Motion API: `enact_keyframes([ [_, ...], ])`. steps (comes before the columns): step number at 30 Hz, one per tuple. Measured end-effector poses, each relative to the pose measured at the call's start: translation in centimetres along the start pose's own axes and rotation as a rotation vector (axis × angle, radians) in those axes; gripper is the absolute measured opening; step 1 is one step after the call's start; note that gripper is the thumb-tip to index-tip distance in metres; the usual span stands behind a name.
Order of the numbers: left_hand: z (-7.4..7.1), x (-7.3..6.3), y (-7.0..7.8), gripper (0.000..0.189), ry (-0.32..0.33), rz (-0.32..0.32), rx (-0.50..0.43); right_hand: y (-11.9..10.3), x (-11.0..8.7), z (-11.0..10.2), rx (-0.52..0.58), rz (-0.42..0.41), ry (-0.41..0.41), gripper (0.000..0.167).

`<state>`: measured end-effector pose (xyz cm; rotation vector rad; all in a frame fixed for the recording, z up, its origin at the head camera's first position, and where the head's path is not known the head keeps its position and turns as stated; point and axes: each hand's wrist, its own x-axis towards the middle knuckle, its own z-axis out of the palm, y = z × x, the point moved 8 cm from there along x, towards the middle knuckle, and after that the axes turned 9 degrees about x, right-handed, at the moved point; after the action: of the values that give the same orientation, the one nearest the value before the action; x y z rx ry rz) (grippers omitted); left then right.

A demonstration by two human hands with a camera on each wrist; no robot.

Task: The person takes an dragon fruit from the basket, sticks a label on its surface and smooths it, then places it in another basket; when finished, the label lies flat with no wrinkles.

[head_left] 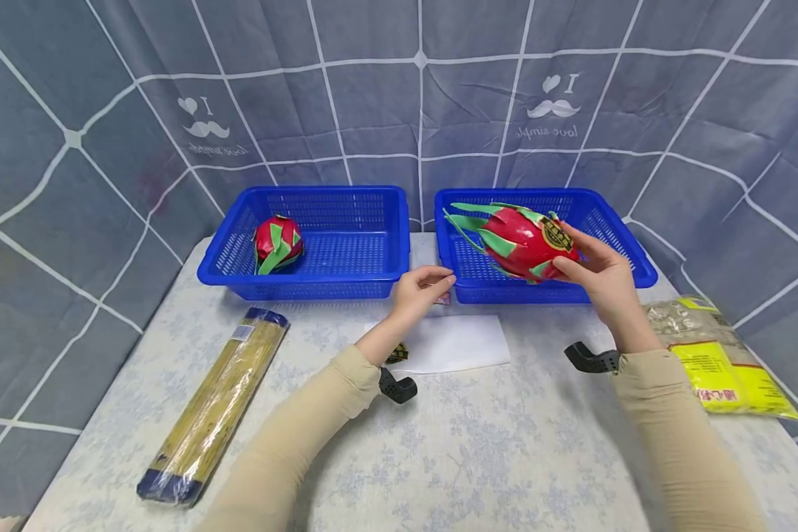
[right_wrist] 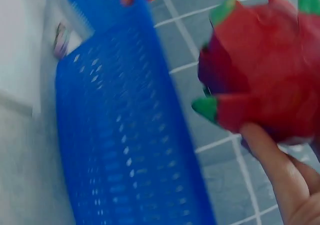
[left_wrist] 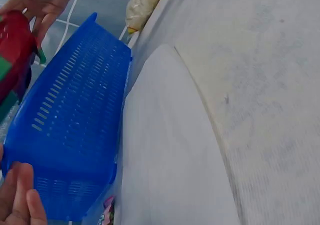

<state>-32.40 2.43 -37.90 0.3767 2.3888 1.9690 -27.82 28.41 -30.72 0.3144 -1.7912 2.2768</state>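
My right hand (head_left: 608,284) grips a red dragon fruit (head_left: 522,240) with green leaf tips and a dark gold-lettered sticker. It holds the fruit above the right blue basket (head_left: 645,273), fingers and thumb at the fruit's right end. In the right wrist view, the dragon fruit (right_wrist: 265,70) hides part of that hand. My left hand (head_left: 415,292) is at the right basket's near left corner, and its fingers (left_wrist: 22,190) pinch the rim there. A second dragon fruit (head_left: 278,240) lies at the left end of the left blue basket (head_left: 306,282).
A long packet of dried noodle sticks (head_left: 219,399) lies on the left of the table. White paper (head_left: 462,343) is in front of the baskets, with a dark sticker (head_left: 397,353) beside my left wrist. A yellow and clear bag (head_left: 725,362) lies at right. Grey tiled-pattern curtain (head_left: 372,111) hangs behind.
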Motion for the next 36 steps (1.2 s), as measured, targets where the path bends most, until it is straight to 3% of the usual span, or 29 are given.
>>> enact_keyframes([
  [3, 0.1, 0.4, -0.5, 0.021, 0.050, -0.054, -0.050, 1.0, 1.8, -0.4, -0.257, 0.048, 0.059, 0.052],
  [7, 0.2, 0.4, -1.1, 0.022, 0.066, -0.126, -0.083, 2.8, 3.7, -0.7, -0.593, 0.107, 0.044, 0.061],
  [13, 0.3, 0.3, -1.6, 0.024, 0.055, -0.165, -0.088, 5.4, 4.9, -0.4, -0.819, 0.191, -0.088, 0.068],
  [21, 0.3, 0.1, -1.7, 0.024, 0.087, -0.148, -0.126, 6.3, 5.4, 0.4, -0.870, 0.293, -0.199, 0.064],
  [25, 0.3, -0.3, -1.1, 0.024, 0.087, -0.105, -0.094, 6.1, 5.6, 0.8, -0.978, 0.312, -0.227, 0.060],
  [26, 0.3, -0.4, -0.7, 0.025, 0.075, -0.091, -0.072, 5.8, 5.6, 1.1, -1.010, 0.306, -0.223, 0.058],
  [30, -0.6, -1.1, 1.5, 0.026, -0.015, -0.042, 0.183, 3.4, 5.2, 3.2, -1.072, 0.232, -0.132, 0.050],
  [33, -2.0, -1.4, 3.7, 0.026, -0.087, 0.013, 0.365, 1.5, 4.7, 5.6, -0.964, 0.133, -0.040, 0.044],
  [36, -4.2, -1.2, 5.9, 0.023, -0.110, 0.071, 0.350, 0.8, 4.1, 8.4, -0.820, 0.053, -0.011, 0.040],
])
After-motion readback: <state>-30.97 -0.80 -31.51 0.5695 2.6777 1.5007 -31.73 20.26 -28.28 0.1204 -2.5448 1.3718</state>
